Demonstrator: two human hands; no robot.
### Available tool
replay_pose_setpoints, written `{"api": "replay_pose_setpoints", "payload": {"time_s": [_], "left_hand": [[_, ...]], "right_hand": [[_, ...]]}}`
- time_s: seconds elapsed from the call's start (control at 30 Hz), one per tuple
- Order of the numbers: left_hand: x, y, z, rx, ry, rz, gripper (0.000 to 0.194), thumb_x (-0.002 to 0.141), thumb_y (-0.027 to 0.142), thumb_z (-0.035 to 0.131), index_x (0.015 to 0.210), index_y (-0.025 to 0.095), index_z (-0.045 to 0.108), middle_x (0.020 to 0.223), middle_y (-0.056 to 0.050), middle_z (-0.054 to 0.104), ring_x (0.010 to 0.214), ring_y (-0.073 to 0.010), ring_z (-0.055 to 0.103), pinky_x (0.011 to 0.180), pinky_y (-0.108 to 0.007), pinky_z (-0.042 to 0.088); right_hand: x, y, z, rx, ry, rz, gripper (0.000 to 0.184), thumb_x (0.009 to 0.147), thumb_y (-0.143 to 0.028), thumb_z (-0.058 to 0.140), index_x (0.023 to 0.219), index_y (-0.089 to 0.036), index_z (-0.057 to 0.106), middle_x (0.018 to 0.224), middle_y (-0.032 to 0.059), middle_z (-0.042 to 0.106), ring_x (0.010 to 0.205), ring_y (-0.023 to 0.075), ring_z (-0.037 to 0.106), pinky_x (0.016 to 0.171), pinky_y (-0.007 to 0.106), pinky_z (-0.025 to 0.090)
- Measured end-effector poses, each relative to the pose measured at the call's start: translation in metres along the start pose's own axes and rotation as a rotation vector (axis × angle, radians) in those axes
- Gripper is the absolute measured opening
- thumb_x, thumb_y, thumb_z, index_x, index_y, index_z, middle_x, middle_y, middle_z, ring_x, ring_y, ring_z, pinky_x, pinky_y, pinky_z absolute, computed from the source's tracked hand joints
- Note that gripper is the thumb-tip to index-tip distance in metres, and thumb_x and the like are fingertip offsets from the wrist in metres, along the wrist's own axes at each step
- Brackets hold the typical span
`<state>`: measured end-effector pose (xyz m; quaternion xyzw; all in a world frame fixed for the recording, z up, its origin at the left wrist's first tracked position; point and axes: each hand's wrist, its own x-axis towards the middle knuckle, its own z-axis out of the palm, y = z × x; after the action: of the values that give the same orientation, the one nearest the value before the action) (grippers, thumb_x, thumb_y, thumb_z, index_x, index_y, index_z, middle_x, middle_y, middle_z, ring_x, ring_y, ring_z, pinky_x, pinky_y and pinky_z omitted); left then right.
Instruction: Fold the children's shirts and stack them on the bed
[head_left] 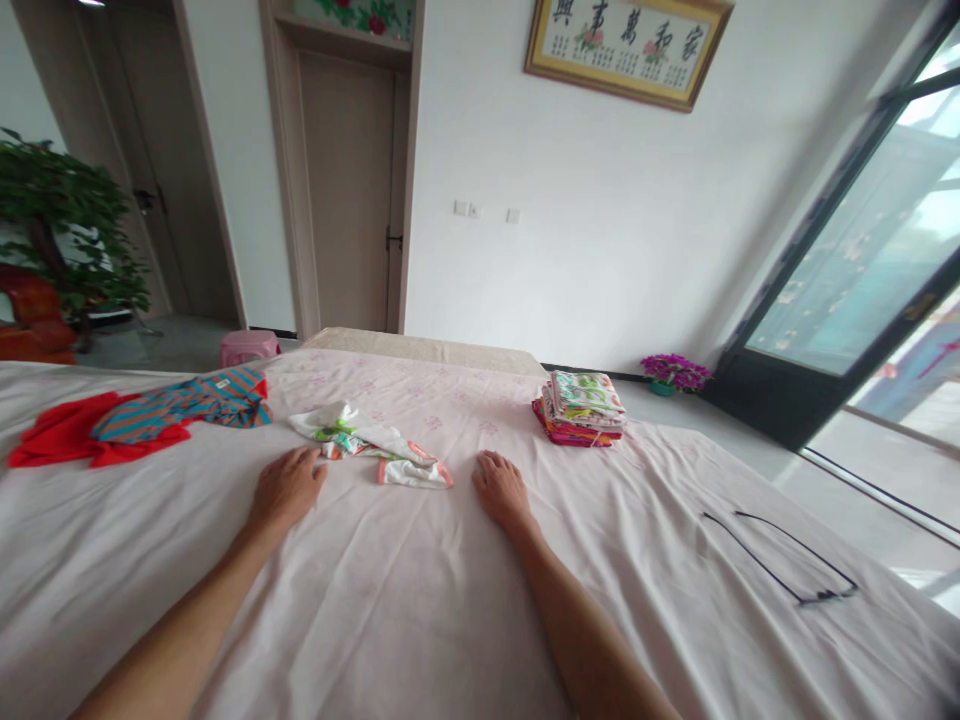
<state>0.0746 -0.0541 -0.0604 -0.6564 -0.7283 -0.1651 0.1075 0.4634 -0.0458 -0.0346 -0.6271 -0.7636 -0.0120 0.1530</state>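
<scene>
Both of my hands rest palm down on a pale pink sheet (390, 620). My left hand (289, 488) lies beside the near left edge of a crumpled white cloth (375, 440) with green and orange print; its fingers lie loosely flat and grip nothing. To the right of that cloth, apart from it, my right hand (501, 485) also lies flat and holds nothing. A neat stack of folded patterned cloths (583, 408) stands beyond my right hand. Left of my left hand are a red cloth (56, 430) and, partly over it, a blue-and-brown striped garment (184, 402).
Black-framed eyeglasses (799, 560) lie on the sheet at the right. Past the far edge are a pink stool (249, 347) and a purple flower pot (671, 375). A leafy plant (64, 225) stands at the left; a glass door (862, 240) is on the right.
</scene>
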Motion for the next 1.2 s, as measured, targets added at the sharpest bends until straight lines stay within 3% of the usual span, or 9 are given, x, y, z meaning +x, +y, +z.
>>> {"api": "replay_pose_setpoints", "payload": {"time_s": [0.63, 1.2], "left_hand": [[0.002, -0.01, 0.011, 0.023, 0.0, 0.061, 0.045, 0.095, 0.037, 0.032, 0.122, 0.014, 0.061, 0.126, -0.013, 0.064, 0.115, -0.0271, 0.059, 0.096, -0.038, 0.043], [0.001, -0.009, 0.01, -0.014, 0.004, 0.094, 0.038, 0.095, 0.031, 0.04, 0.124, 0.016, 0.06, 0.127, -0.012, 0.063, 0.119, -0.023, 0.057, 0.101, -0.034, 0.04]], "right_hand": [[-0.001, -0.005, 0.0, 0.018, 0.038, 0.036, 0.04, 0.097, -0.029, 0.04, 0.133, -0.022, 0.056, 0.141, 0.0071, 0.055, 0.129, 0.0207, 0.047, 0.108, 0.03, 0.029], [0.005, 0.001, 0.012, 0.018, 0.068, 0.048, 0.04, 0.095, -0.03, 0.043, 0.131, -0.023, 0.058, 0.139, 0.0067, 0.056, 0.127, 0.0217, 0.049, 0.106, 0.031, 0.031]]}}
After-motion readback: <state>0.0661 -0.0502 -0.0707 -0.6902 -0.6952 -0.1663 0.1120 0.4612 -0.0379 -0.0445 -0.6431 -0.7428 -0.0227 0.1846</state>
